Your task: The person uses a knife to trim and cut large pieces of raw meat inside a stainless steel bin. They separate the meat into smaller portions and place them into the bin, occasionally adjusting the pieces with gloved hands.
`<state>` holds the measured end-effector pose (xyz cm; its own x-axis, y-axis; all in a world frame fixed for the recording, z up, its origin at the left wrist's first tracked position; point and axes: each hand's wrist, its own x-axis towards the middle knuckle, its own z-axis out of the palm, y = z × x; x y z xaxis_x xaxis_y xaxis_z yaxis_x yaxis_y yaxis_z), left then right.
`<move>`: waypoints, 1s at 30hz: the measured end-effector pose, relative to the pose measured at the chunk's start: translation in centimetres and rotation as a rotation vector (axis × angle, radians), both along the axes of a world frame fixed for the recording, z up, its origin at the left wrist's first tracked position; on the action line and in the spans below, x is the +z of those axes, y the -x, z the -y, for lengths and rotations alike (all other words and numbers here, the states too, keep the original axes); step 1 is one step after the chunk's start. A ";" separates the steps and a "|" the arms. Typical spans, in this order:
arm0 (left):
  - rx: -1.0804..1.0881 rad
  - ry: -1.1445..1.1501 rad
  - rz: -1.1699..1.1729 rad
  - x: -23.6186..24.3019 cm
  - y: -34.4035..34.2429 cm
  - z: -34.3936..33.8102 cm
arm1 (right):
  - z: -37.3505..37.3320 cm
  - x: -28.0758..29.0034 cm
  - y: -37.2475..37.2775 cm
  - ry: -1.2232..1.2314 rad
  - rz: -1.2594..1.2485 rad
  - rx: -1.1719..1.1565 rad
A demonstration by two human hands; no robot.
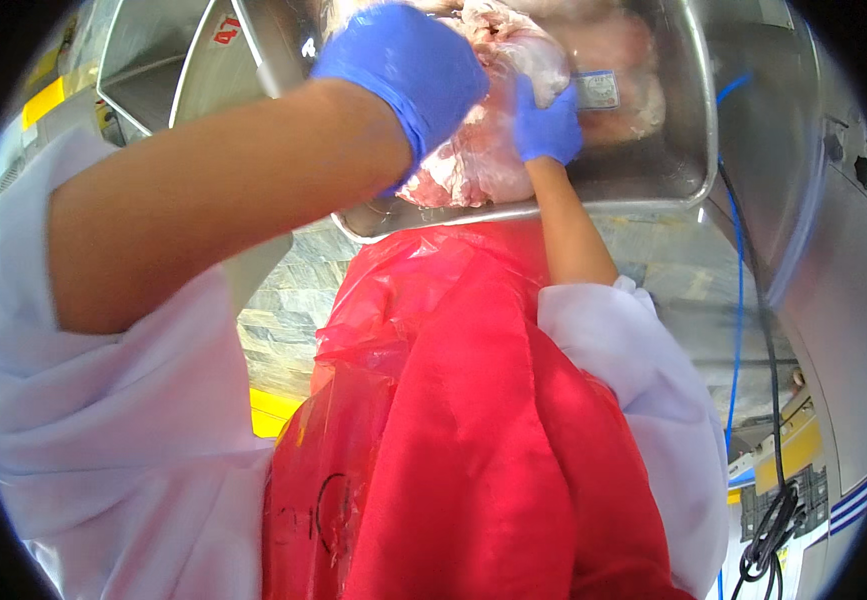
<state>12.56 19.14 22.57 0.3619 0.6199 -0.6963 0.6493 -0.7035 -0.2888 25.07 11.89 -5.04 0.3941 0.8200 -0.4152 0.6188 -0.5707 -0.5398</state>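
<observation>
A large piece of pale pink raw meat (488,150) with white fat lies in a deep metal tray (688,185) in front of me. My left hand (403,75), in a blue glove, is over the left part of the meat, wrist bent. Its fingers are hidden behind the back of the hand and smeared, so what they hold does not show. My right hand (550,125), gloved in the same blue, grips the right side of the meat, thumb on the near face.
Right of the meat, a clear-wrapped pack of meat (628,55) bears a white label (596,90). Metal bins (148,70) stand at the far left. On the right, a blue cable (738,320) and a black cable (775,400) hang beside a metal machine (833,240).
</observation>
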 end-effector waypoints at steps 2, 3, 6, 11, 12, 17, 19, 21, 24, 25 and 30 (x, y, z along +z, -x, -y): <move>-0.008 -0.070 0.088 -3.1 -0.9 1.8 | -0.1 -0.2 -0.5 -0.001 0.004 -0.030; 0.050 -0.050 0.076 -3.9 -1.2 2.2 | -0.4 0.0 -0.4 0.025 0.005 -0.018; 0.167 0.003 0.003 -5.0 -1.3 3.2 | -1.3 1.1 -0.2 0.086 -0.010 0.049; 0.382 -0.015 0.014 -5.2 4.5 2.8 | -3.7 -0.2 1.2 -0.050 -0.001 0.167; 0.419 -0.052 0.063 -6.7 6.5 3.9 | -3.8 0.8 2.0 -0.006 0.086 0.212; 0.665 0.047 0.183 -3.9 2.9 2.6 | -4.3 -0.7 1.0 0.084 -0.105 0.213; 0.640 0.059 0.216 -4.0 1.9 2.5 | -4.7 0.8 -0.5 0.184 -0.101 0.266; 0.689 -0.040 0.329 -4.6 1.7 3.0 | -5.4 -2.6 -1.3 0.307 -0.257 0.261; 0.737 -0.126 0.451 -6.4 2.7 4.1 | -3.4 -4.8 -2.2 0.237 -0.225 0.372; 0.730 -0.121 0.481 -6.8 2.6 4.0 | -3.5 -6.1 -2.9 0.273 -0.239 0.367; 0.744 -0.111 0.551 -7.2 4.6 4.9 | -1.8 -6.0 -3.2 0.332 -0.166 0.404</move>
<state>7.96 14.24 15.36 0.1070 0.8775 -0.4676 0.9874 -0.0387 0.1534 28.32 13.64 -11.04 -0.0182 0.7069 -0.7071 0.7458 -0.4615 -0.4805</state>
